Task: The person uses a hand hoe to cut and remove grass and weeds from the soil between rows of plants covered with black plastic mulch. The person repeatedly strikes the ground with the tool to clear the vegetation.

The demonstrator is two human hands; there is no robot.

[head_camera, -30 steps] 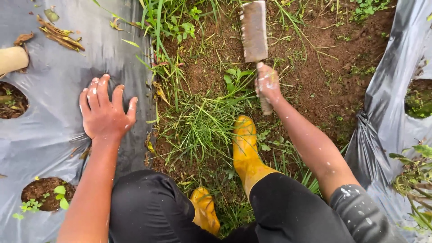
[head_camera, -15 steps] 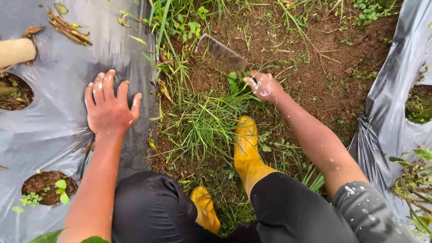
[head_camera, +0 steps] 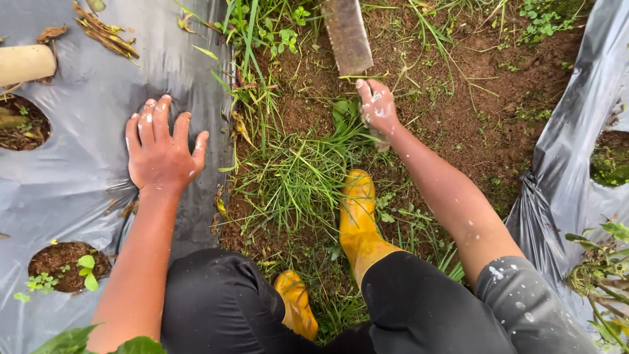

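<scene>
Now cleaver (head_camera: 347,36) raised again, blade upright; right hand (head_camera: 375,108) gripping handle. Left hand (head_camera: 160,152) open, flat on plastic sheet (head_camera: 78,170). Two yellow boots (head_camera: 359,219).

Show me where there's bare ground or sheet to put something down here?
Bare soil lies between the right hand and right-side plastic sheet. Smooth grey sheet left of the left hand is free. The grass clump by the yellow boot is crowded.

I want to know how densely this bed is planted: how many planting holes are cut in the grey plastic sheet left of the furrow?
2: one hole at the left edge, one hole lower left holding seedlings. More may lie outside the frame.
</scene>
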